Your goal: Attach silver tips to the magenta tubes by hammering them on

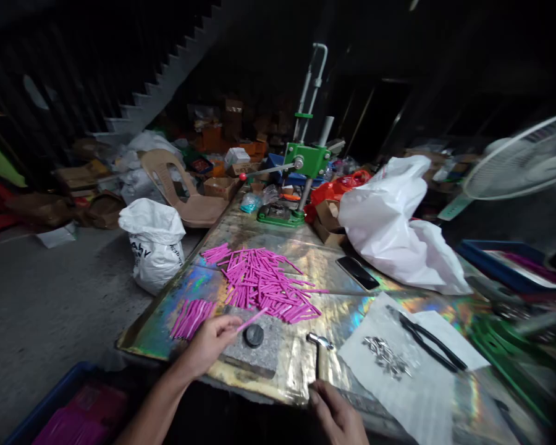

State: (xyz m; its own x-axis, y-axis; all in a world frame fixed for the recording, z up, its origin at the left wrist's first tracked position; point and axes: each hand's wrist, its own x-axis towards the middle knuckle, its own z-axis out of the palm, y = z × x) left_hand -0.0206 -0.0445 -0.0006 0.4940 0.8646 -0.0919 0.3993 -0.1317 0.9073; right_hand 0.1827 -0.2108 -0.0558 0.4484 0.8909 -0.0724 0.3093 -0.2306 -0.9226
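My left hand [215, 340] pinches one end of a thin pink stick [252, 319], held over a grey stone block [254, 352]. On top of that block sits a round black piece [253, 335]. My right hand [336, 411] is wrapped around the wooden handle of a small hammer [322, 355], its metal head resting at the far end. Beyond the block lies a large loose pile of pink sticks [264, 281]. A smaller row of pink sticks [192, 318] lies to the left. Small shiny metal pieces [387, 356] and black-handled pliers [429, 340] rest on white paper [426, 402] at right.
A green hand press [306, 162] stands at the table's far end. Nearby are a white plastic bag [384, 216], a phone [358, 272] and a fan [521, 157]. A white sack [152, 247] and a plastic chair [185, 191] stand left of the table [301, 371].
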